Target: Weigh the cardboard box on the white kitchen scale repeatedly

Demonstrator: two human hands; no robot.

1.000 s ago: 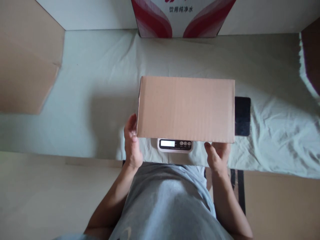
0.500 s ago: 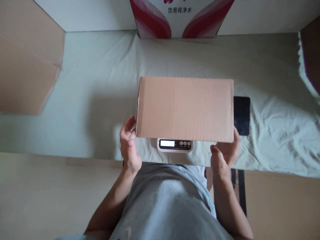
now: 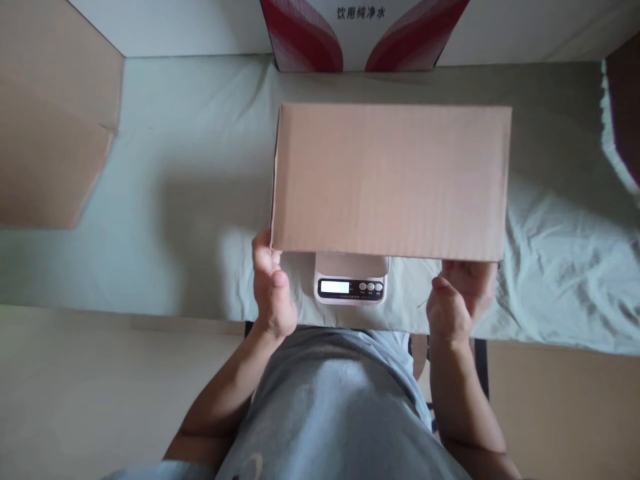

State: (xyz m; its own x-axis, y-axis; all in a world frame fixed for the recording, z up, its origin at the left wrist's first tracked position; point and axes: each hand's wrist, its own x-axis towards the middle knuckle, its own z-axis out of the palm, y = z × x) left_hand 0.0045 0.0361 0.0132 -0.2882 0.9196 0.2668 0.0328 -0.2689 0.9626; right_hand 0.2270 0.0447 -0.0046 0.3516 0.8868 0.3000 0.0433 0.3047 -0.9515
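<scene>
Cardboard box, plain brown and closed, is held up between both hands at its near lower corners, its broad face turned toward the camera. Left hand grips the near left corner, thumb lying along the front and fingers tucked behind the edge. Right hand grips under the near right corner, fingers curled up beneath the box and thumb pointing toward the body. Between the two hands, just past them and below the box, sits a small white kitchen scale with a lit display and three round buttons; the box's near edge covers the far part of its platform, and whether the two touch cannot be told. The scale rests on a table draped in a pale green cloth, which spreads out to either side of the hands. Farther off, beyond the left hand, a large brown cardboard flap leans in. Farthest away, straight beyond the box, stands a red-and-white carton with printed characters.
</scene>
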